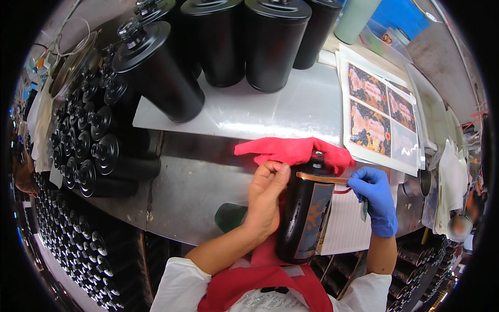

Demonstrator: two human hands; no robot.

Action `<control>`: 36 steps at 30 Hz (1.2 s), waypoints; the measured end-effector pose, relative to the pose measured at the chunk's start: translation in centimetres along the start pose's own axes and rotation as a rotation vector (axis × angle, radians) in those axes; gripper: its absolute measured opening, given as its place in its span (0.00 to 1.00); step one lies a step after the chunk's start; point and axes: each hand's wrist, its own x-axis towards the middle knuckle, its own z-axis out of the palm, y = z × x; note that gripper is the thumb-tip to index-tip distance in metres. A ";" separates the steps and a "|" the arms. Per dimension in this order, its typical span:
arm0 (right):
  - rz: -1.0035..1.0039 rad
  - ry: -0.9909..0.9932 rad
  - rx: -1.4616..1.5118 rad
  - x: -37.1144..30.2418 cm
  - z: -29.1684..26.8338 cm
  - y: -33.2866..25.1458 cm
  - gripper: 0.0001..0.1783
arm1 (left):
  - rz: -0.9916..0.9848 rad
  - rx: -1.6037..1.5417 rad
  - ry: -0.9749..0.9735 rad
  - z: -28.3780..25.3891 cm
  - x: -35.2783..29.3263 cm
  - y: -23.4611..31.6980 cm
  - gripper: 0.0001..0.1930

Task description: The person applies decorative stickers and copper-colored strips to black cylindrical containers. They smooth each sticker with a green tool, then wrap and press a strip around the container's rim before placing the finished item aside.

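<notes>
A glossy black bottle [293,216] with a decorated label [316,218] stands tilted close to my body. A thin gold strip [323,178] runs across its shoulder. My right hand [375,200], in a blue glove, pinches the strip's right end, and a small dark green piece [365,208] shows below those fingers. My bare left hand [267,192] is beside the bottle's shoulder, thumb and fingertips pressed together; whatever is between them is too small to make out. Behind the bottle's neck lies a red cloth [291,151], close to my left fingertips.
Large black bottles [275,47] stand on a raised grey board [249,112]. Many more black bottles [119,156] are massed at the left. Printed label sheets [371,112] lie at the right, above a lined white sheet [340,229]. A dark green piece [230,216] rests on the metal table [182,192].
</notes>
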 end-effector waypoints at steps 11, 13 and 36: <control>0.009 -0.020 0.035 0.6 -0.5 1.3 0.08 | -0.014 -0.040 -0.046 0.1 0.2 -1.0 0.11; 0.004 -0.026 0.043 0.7 -0.6 1.3 0.08 | -0.015 -0.058 -0.058 -0.2 0.3 -1.1 0.09; -0.092 -0.046 0.052 0.1 -0.8 1.1 0.11 | 0.942 1.725 -0.583 -4.1 -9.7 0.1 0.43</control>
